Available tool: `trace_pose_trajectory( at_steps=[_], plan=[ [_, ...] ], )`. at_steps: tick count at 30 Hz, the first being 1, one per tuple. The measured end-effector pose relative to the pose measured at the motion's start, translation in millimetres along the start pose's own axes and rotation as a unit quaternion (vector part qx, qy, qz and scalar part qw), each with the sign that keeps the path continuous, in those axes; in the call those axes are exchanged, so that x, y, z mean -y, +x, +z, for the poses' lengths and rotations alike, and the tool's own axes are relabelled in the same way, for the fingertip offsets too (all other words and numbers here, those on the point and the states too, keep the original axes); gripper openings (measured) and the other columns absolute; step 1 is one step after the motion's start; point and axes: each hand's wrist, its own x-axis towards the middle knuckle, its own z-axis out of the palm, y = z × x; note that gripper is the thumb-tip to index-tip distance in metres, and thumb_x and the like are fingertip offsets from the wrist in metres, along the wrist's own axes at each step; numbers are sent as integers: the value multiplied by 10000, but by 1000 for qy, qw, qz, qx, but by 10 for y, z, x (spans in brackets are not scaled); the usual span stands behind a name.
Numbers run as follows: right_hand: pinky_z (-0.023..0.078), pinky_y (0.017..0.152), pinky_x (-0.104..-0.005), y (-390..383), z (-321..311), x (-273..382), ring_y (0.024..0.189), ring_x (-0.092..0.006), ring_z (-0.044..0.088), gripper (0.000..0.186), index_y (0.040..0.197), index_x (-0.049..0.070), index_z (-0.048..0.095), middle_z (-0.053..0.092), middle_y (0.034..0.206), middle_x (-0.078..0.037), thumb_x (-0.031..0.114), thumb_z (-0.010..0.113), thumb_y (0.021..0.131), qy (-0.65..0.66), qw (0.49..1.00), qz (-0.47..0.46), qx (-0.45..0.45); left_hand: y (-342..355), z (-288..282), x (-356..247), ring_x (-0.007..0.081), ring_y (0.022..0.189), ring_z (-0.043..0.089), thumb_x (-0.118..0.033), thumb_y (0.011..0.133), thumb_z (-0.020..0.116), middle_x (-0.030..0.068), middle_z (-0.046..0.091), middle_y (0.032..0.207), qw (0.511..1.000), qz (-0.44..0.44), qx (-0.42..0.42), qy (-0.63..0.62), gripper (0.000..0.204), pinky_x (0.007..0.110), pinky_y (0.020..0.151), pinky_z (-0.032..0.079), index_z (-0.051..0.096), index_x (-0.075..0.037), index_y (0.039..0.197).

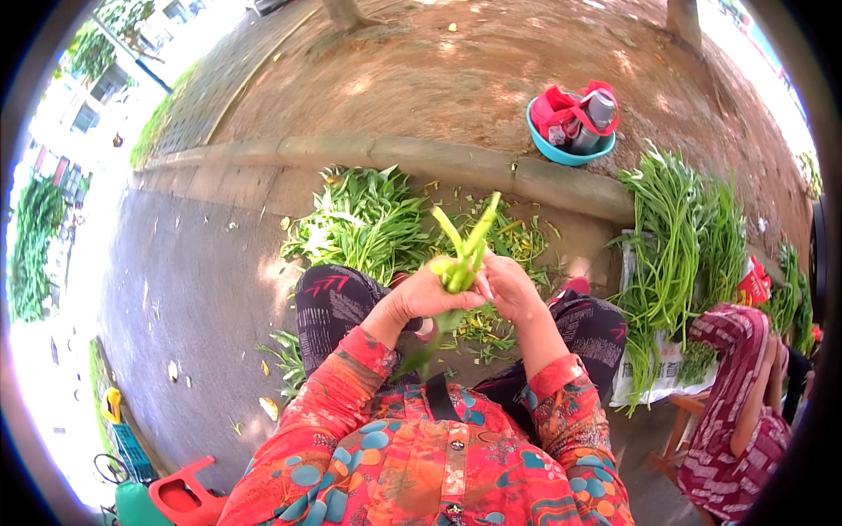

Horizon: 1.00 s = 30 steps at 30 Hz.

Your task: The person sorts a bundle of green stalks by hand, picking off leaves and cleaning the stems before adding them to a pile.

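In front of my body, a small bunch of water spinach (460, 273) points its pale green cut stems up and away from me, while its leaves hang down below, partly blurred. My left hand (427, 294) is closed round the bunch, thumb across the near side. My right hand (511, 285) meets it from the other side, fingers bent in against the stems; some fingertips are hidden. Beyond my left knee lies a leafy green heap (364, 219). Scattered trimmings (517, 241) cover the ground beyond and between my feet.
Long-stemmed greens (662, 237) lie on printed sheeting (671, 368) at the right. Beside them sits another person (732, 412) in patterned maroon clothes. A turquoise basin (566, 156) with a red bag and flask stands past the curb (377, 151). A red plastic stool (186, 495) is at lower left.
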Motion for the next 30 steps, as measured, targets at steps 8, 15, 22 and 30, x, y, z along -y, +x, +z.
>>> trace_pose_trajectory(
  at_steps=[8,15,22,30],
  plan=[
    [466,540,-271,-322,186,558,595,-132,548,243,1090,9,566,582,767,-33,204,495,962,210,957,-177,-95,59,18,191,157,869,610,-116,850,666,61,654,849,991,-12,-79,-103,145,301,804,478,650,-19,957],
    [283,475,-215,-572,442,631,531,-44,361,319,920,31,602,445,652,38,309,462,991,-233,906,-276,-221,49,-85,223,123,730,525,-90,872,636,20,556,789,959,20,-161,-233,346,258,700,443,573,-24,1205],
    [382,550,-310,-503,380,45,575,-166,439,288,804,6,563,474,632,-78,255,546,947,-499,802,-266,-191,-8,-162,192,129,844,538,-104,872,636,19,562,995,927,37,-211,-309,461,270,764,469,504,-30,1307],
    [431,604,-428,-571,452,-69,671,-348,554,295,799,17,581,542,720,-160,292,578,905,-629,729,-224,-150,1,-179,206,161,911,569,-121,889,627,109,625,1070,902,68,-249,-347,214,332,795,505,567,-60,1085]
  ],
)
